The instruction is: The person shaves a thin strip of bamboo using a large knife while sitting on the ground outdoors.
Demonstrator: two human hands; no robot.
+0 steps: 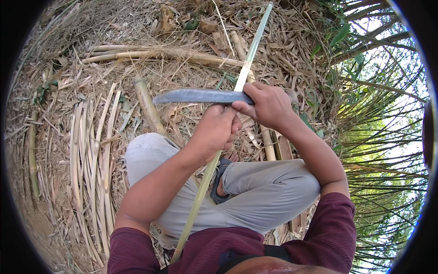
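Note:
A long bamboo strip [197, 204] runs from beside my waist, up between my legs and out past my hands to the far side, pale and freshly cut near the blade. My left hand [216, 129] is closed around this strip just below the knife. In my right hand [270, 106] is a large knife [196, 96] with a broad grey blade pointing left. Its blade lies across the strip, close to my left thumb. The knife's handle is mostly hidden in my right fist.
Several split bamboo strips [81, 169] lie on the left. A cut bamboo pole [148, 105] rests beyond my left knee, with longer bamboo lengths [150, 53] farther off. Dry leaves cover the ground. Bamboo stalks and green foliage [378, 164] stand at the right.

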